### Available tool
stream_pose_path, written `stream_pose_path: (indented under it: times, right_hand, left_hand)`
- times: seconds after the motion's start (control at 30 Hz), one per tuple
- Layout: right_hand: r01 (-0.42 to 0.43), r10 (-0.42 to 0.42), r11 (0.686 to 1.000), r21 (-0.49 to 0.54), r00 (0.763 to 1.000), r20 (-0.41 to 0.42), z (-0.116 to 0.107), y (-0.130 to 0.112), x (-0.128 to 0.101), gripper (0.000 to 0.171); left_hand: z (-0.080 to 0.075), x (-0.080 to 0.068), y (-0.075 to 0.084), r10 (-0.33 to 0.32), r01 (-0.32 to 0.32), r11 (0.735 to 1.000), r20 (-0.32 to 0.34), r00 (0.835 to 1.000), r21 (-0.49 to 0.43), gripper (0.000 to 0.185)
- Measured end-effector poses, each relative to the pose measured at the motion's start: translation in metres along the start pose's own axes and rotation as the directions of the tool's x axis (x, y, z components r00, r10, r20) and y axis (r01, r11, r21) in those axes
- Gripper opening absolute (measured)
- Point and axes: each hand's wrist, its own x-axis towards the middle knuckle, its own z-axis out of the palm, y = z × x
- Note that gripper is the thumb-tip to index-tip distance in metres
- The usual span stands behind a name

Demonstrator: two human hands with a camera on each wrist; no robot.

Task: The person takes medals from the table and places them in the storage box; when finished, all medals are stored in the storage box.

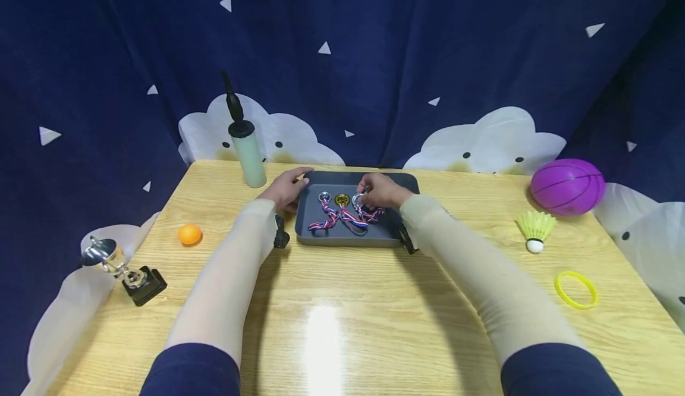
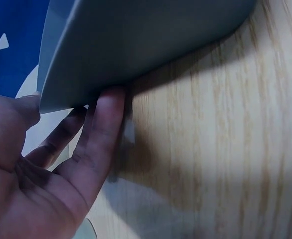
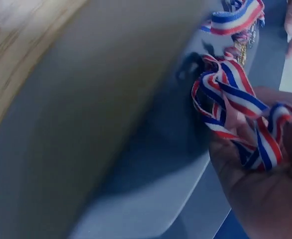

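A dark grey tray lies on the table with a row of three medals on striped red, white and blue ribbons. My left hand holds the tray's left side near the back corner; in the left wrist view its thumb is at the rim and its fingers touch the outer wall. With my right hand I pinch the rightmost silver medal, its ribbon hanging loosely by the palm. Left of it lie a gold medal and another silver medal.
On the left are a pump, an orange ball and a trophy. To the right lie a purple ball, a yellow shuttlecock and a yellow ring. A dark blue curtain hangs behind the table.
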Motion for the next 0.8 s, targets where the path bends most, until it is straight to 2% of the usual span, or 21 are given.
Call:
stream_pose_path:
  times: [0.03,0.07,0.3,0.5,0.63,0.8]
  right_hand:
    - [0.000,-0.001,1.000,-0.026,1.000,-0.011,0.001,0.001,0.002,0.016]
    - [-0.013,0.011,0.998,-0.064,1.000,-0.028,0.000,-0.011,-0.010,0.014]
    - [0.046,-0.067,0.969,-0.244,0.995,-0.077,0.001,-0.011,-0.008,0.008]
    - [0.070,-0.107,0.920,-0.386,0.991,-0.076,0.003,-0.012,-0.011,0.013]
    - [0.117,-0.172,0.925,-0.362,0.977,-0.123,-0.009,-0.010,-0.018,0.013]
    - [0.214,-0.277,0.920,-0.328,0.948,-0.156,-0.040,-0.005,-0.037,0.012]
  left_hand:
    - [0.000,0.001,0.000,0.000,0.000,1.000,0.001,1.000,0.000,0.050]
    - [0.001,0.001,0.001,0.001,-0.001,1.000,0.002,1.000,0.002,0.050]
    - [0.001,0.000,0.005,0.007,-0.007,1.000,-0.004,1.000,0.012,0.050]
    - [0.002,0.000,0.003,-0.013,0.013,1.000,-0.010,1.000,0.020,0.050]
    - [0.002,0.001,0.002,-0.023,0.023,1.000,-0.012,1.000,0.020,0.050]
    - [0.001,0.002,0.001,-0.025,0.025,1.000,-0.012,1.000,0.009,0.050]
